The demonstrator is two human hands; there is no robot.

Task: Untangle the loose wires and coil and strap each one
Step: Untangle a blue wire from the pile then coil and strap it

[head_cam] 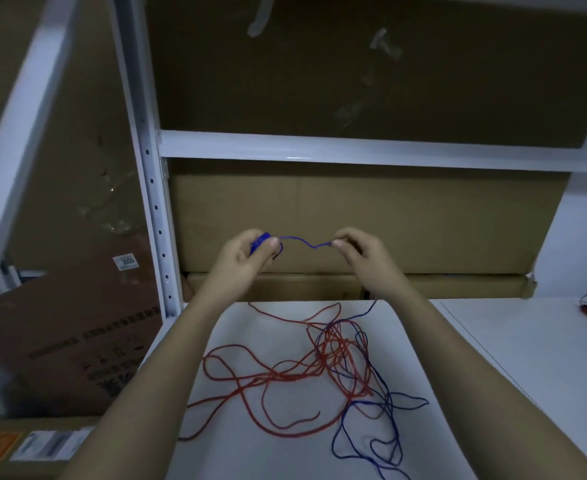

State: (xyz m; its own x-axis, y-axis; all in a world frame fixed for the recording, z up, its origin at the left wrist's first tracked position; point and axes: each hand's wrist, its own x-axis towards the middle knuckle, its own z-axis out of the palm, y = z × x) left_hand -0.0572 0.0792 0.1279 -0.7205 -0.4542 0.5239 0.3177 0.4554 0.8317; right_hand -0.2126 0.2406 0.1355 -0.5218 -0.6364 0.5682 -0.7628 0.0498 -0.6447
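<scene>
Blue wire point(302, 242) stretched between both hands' fingers point(274, 242), above red tangle point(305, 368)

Both my bare forearms reach forward and up from the bottom corners, converging toward the middle, wrists raised and held at about the same height. My left hand point(250, 252) is turned with its back toward me, fingers curled round a small blue coil point(260, 241), the thumb pressing on it from the right side. My right hand point(357, 249) sits level with it and a little apart, thumb and forefinger tips pinching the blue wire point(302, 241) that spans between the two, the other fingers loosely curled behind. The wire sags slightly between my two grips, so neither hand pulls it taut.
</scene>
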